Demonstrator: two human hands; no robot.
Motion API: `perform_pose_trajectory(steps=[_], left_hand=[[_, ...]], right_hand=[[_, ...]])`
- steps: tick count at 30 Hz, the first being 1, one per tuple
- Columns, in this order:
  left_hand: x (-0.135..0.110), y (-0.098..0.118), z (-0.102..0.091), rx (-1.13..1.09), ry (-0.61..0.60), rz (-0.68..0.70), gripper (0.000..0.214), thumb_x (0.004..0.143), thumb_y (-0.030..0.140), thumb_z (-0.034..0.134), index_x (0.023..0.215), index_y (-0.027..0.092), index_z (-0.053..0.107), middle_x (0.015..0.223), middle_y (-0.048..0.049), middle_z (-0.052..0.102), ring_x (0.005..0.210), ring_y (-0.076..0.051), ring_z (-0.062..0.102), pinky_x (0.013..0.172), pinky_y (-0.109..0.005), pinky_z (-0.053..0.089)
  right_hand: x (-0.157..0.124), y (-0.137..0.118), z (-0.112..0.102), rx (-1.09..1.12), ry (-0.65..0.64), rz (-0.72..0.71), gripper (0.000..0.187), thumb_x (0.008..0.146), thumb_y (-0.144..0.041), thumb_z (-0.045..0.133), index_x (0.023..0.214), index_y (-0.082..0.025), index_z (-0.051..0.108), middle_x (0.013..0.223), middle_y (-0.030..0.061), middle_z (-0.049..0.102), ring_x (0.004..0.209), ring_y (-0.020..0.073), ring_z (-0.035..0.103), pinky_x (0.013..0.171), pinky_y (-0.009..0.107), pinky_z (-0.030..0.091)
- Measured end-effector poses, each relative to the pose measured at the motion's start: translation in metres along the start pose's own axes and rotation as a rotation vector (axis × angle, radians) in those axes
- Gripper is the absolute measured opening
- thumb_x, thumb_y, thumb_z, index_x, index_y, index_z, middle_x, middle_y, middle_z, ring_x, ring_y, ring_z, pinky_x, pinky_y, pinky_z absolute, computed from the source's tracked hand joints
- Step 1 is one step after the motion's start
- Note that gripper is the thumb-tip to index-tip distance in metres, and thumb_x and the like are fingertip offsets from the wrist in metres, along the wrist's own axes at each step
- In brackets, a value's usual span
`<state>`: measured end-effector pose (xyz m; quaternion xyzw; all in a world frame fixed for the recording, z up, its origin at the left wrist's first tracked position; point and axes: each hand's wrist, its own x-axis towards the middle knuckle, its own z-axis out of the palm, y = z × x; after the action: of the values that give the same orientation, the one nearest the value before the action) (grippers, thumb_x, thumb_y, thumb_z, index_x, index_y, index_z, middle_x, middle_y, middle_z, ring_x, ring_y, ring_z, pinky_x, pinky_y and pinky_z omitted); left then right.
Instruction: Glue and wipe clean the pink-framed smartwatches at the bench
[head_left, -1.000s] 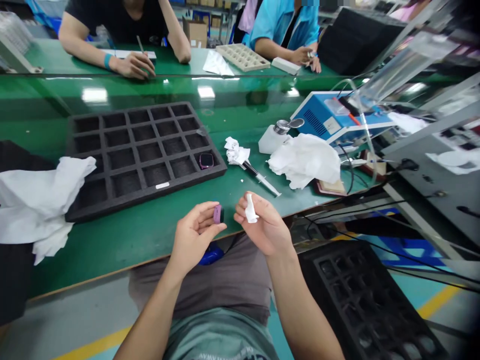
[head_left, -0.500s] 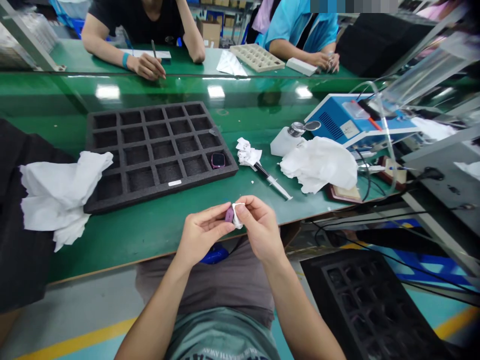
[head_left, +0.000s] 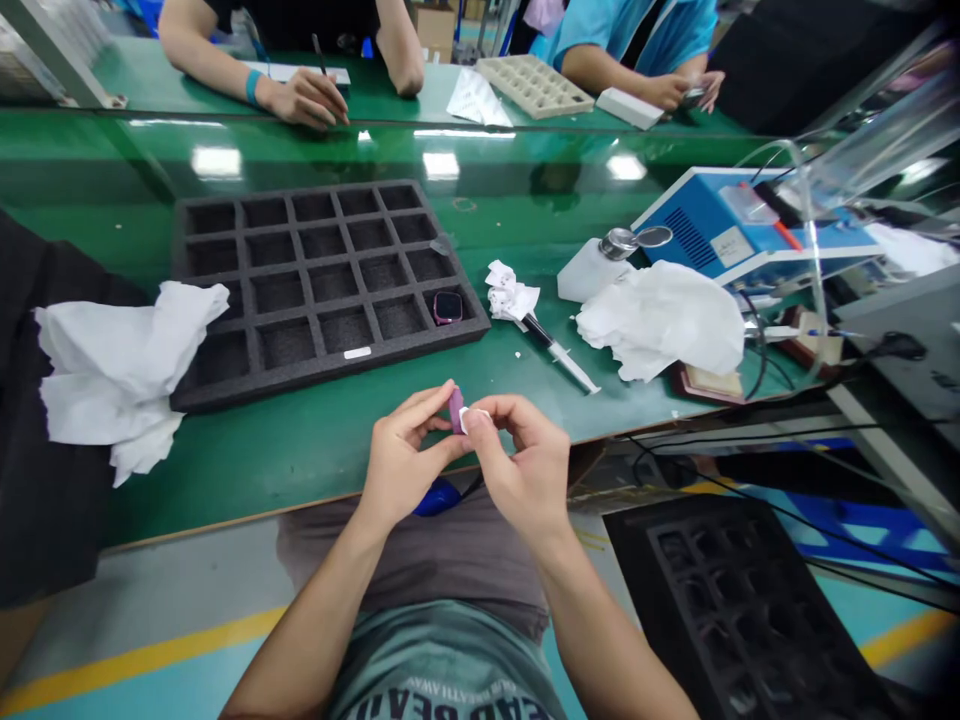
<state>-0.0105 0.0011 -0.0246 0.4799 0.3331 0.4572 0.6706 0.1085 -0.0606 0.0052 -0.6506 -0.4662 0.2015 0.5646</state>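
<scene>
Between thumb and fingers, my left hand (head_left: 409,455) grips a small purple watch case (head_left: 456,408) by its edges, held upright on its side. Pinched in my right hand (head_left: 525,460) is a small piece of white tissue (head_left: 472,420), pressed against the case. Both hands are close together above the front edge of the green workbench (head_left: 300,455). Beyond them lies a black foam tray (head_left: 356,353) with square compartments. One of its front right compartments holds a similar dark-screened watch (head_left: 448,307) with a purple rim.
Right of the tray lie a crumpled tissue (head_left: 510,290), a syringe (head_left: 562,357), a white dispenser bottle (head_left: 589,272) and a white cloth (head_left: 664,318). A blue machine (head_left: 697,225) stands behind. More cloth (head_left: 124,365) is at left; another black tray (head_left: 727,600) sits low right. Two people sit opposite.
The watch case has been turned in my left hand and now shows a narrower side. My right hand's tissue has shifted lower against it. The view has tilted slightly downward.
</scene>
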Motion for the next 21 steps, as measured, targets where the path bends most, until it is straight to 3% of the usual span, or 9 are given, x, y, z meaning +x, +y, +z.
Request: perform_pose_trajectory(steps=[4, 9, 15, 18, 21], left_hand=[[-0.001, -0.002, -0.001, 0.071, -0.01, 0.068, 0.058, 0.059, 0.013, 0.096, 0.113, 0.028, 0.082, 0.122, -0.0078, 0.077, 0.1, -0.02, 0.071, 0.086, -0.028, 0.061], [-0.002, -0.001, -0.002, -0.031, -0.053, 0.057, 0.065, 0.056, 0.012, 0.098, 0.116, 0.031, 0.081, 0.119, -0.0059, 0.077, 0.103, -0.02, 0.071, 0.089, -0.029, 0.062], [-0.001, 0.002, 0.0, -0.053, -0.054, -0.015, 0.064, 0.056, 0.013, 0.098, 0.117, 0.029, 0.081, 0.119, -0.0055, 0.075, 0.102, -0.02, 0.072, 0.092, -0.031, 0.062], [0.001, 0.003, 0.001, -0.007, -0.052, -0.014, 0.06, 0.06, 0.015, 0.097, 0.117, 0.028, 0.081, 0.121, -0.0065, 0.076, 0.105, -0.021, 0.072, 0.094, -0.032, 0.062], [0.0, 0.002, 0.001, 0.046, -0.048, 0.009, 0.057, 0.061, 0.014, 0.096, 0.115, 0.027, 0.082, 0.127, -0.0078, 0.076, 0.112, -0.025, 0.072, 0.099, -0.036, 0.061]], right_hand=[[0.019, 0.001, 0.006, -0.026, -0.009, 0.037, 0.013, 0.091, -0.027, 0.065, 0.083, -0.019, 0.07, 0.076, 0.002, 0.073, 0.068, 0.0148, 0.064, 0.068, 0.03, 0.051], [0.037, 0.011, -0.003, 0.059, -0.007, 0.103, 0.012, 0.088, -0.028, 0.069, 0.082, -0.019, 0.072, 0.075, 0.0015, 0.073, 0.066, 0.0139, 0.063, 0.064, 0.028, 0.049], [0.009, 0.006, -0.02, 0.141, -0.034, 0.108, 0.012, 0.091, -0.03, 0.071, 0.085, -0.02, 0.071, 0.075, 0.0003, 0.07, 0.066, 0.0138, 0.06, 0.062, 0.028, 0.048], [0.0, -0.002, -0.015, 0.057, -0.07, 0.028, 0.011, 0.093, -0.027, 0.069, 0.084, -0.022, 0.071, 0.076, 0.0008, 0.07, 0.069, 0.0151, 0.061, 0.067, 0.03, 0.049], [0.011, -0.002, -0.006, 0.025, -0.087, 0.024, 0.011, 0.092, -0.027, 0.067, 0.083, -0.021, 0.071, 0.077, 0.0016, 0.072, 0.069, 0.0156, 0.062, 0.068, 0.031, 0.05]])
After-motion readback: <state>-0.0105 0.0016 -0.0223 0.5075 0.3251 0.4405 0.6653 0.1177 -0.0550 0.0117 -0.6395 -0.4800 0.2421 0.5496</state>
